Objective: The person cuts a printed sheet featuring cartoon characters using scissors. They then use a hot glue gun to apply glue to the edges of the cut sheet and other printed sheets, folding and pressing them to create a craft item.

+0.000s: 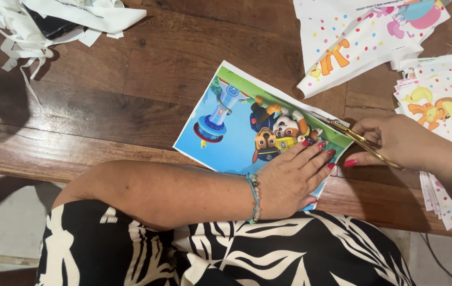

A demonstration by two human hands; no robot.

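**Cartoon print under the scissors**

The cartoon print [236,124] lies tilted on the wooden surface [130,69], its near corner hidden beneath the left hand [295,177], whose grip is spread flat. The right hand [401,140] pinches gold scissors [361,142] at the print's edge; their handles are hidden in the grip. Dotted sheets [443,100] run out of view.

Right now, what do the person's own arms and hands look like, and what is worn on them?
Both arms are bare, no sleeves showing. The left hand has red-painted fingernails, and its wrist carries a thin turquoise-and-bead bracelet. The right hand also shows a red-painted nail. No rings or watch can be made out. A black-and-white leaf-patterned garment covers the torso.
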